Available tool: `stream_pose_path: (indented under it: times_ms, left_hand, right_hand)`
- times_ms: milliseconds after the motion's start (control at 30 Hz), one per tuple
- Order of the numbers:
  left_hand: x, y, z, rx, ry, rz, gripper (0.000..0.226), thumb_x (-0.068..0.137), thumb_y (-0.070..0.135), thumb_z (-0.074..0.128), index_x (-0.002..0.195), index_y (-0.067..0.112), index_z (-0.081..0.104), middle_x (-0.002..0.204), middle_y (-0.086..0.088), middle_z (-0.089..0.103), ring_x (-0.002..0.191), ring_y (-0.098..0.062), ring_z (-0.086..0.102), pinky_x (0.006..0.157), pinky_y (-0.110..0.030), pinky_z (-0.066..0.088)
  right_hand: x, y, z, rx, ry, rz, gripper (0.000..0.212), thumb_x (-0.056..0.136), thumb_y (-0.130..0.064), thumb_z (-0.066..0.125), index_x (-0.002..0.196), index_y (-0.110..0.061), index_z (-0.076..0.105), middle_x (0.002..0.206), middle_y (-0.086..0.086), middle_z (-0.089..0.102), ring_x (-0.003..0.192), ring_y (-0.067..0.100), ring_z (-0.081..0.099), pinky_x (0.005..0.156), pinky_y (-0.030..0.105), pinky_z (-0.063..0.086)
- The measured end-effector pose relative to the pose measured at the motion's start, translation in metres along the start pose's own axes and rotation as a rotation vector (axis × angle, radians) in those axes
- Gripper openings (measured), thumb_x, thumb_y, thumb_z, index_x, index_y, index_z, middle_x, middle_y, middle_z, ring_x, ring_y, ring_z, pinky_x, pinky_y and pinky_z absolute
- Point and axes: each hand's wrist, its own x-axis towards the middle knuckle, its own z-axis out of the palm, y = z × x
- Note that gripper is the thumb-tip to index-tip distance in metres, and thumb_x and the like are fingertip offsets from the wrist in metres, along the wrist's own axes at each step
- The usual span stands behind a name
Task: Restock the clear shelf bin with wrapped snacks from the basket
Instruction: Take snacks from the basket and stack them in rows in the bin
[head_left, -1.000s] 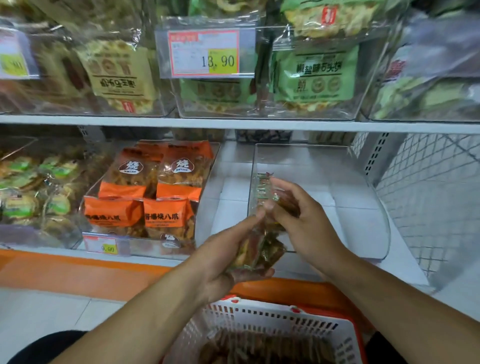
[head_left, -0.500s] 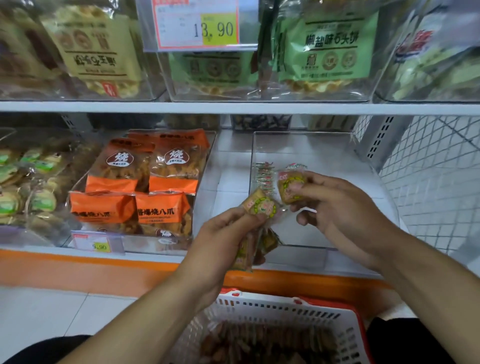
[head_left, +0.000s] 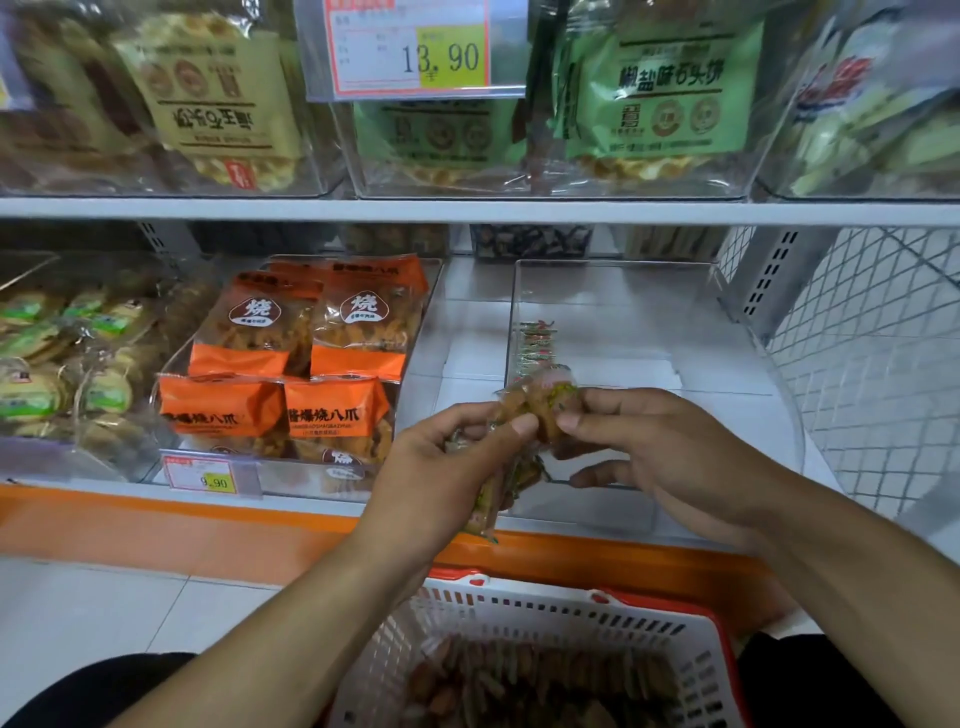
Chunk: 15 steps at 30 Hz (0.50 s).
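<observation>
Basket: the white slotted basket with a red rim sits closest to me, low in the view, between my forearms; more wrapped snacks lie piled inside it.
My left hand: my left hand is curled round a bundle of wrapped snacks, which hangs down out of my palm; my thumb presses against the top packet.
My right hand: my right hand pinches one wrapped snack between thumb and forefinger at the top of the bundle, touching the left hand's packets; the other fingers are loosely bent beneath it.
Where the hands are: both are held in front of the shelf edge, above the basket and at the front left corner of the clear shelf bin.
Clear shelf bin: it stands on the lower shelf, right of centre; a short row of snacks stands on edge against its left wall, and the rest of its floor shows bare.
Next bin left: orange snack packs in a clear tray, with a price tag reading 9.90 on its front.
Far left: small green-labelled round snacks, blurred.
Upper shelf: green bags and yellow bags in clear bins, with a price card reading 13.90.
Right side: a white wire mesh panel.
</observation>
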Motion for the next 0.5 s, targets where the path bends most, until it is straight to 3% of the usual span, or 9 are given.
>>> stream_pose_path:
  times_ms: [100, 200, 300, 400, 500]
  left_hand:
    - [0.002, -0.001, 0.002, 0.013, 0.009, 0.044, 0.035, 0.089, 0.05, 0.066, 0.107, 0.022, 0.08, 0.102, -0.002, 0.079, 0.098, -0.017, 0.075, 0.087, -0.035, 0.056]
    - [0.005, -0.006, 0.004, -0.018, 0.05, 0.07, 0.029, 0.094, 0.044, 0.064, 0.11, 0.025, 0.079, 0.104, -0.001, 0.079, 0.099, -0.019, 0.075, 0.088, -0.04, 0.055]
    - [0.006, -0.007, 0.003, -0.046, 0.068, 0.085, 0.031, 0.098, 0.045, 0.061, 0.119, 0.027, 0.076, 0.115, 0.002, 0.077, 0.113, -0.017, 0.07, 0.103, -0.044, 0.051]
    - [0.008, -0.008, 0.001, -0.081, 0.057, 0.092, 0.035, 0.097, 0.044, 0.058, 0.122, 0.025, 0.074, 0.12, 0.002, 0.075, 0.119, -0.015, 0.067, 0.108, -0.043, 0.047]
    - [0.008, -0.009, 0.003, -0.08, 0.03, 0.1, 0.031, 0.102, 0.039, 0.057, 0.125, 0.026, 0.072, 0.122, 0.003, 0.074, 0.12, -0.014, 0.067, 0.106, -0.039, 0.051]
  right_hand:
    - [0.0, -0.001, 0.001, 0.107, -0.028, 0.042, 0.021, 0.094, -0.013, 0.063, 0.11, -0.012, 0.077, 0.109, 0.012, 0.076, 0.096, 0.017, 0.072, 0.075, 0.026, 0.057]
    - [0.0, -0.001, -0.001, 0.156, -0.074, 0.041, 0.036, 0.083, -0.01, 0.071, 0.119, -0.016, 0.072, 0.115, 0.011, 0.074, 0.107, 0.022, 0.072, 0.083, 0.032, 0.059]
    - [-0.001, -0.004, -0.007, 0.145, -0.132, 0.055, 0.052, 0.073, -0.01, 0.076, 0.123, -0.017, 0.069, 0.12, 0.011, 0.072, 0.111, 0.025, 0.07, 0.087, 0.033, 0.058]
    - [0.001, -0.007, -0.012, 0.211, -0.075, 0.038, 0.051, 0.07, -0.017, 0.078, 0.12, -0.017, 0.071, 0.119, 0.008, 0.073, 0.11, 0.019, 0.069, 0.083, 0.031, 0.05]
    - [0.004, -0.007, -0.012, 0.311, -0.074, 0.054, 0.036, 0.068, -0.014, 0.076, 0.103, -0.015, 0.074, 0.106, 0.004, 0.075, 0.092, 0.014, 0.068, 0.074, 0.029, 0.043]
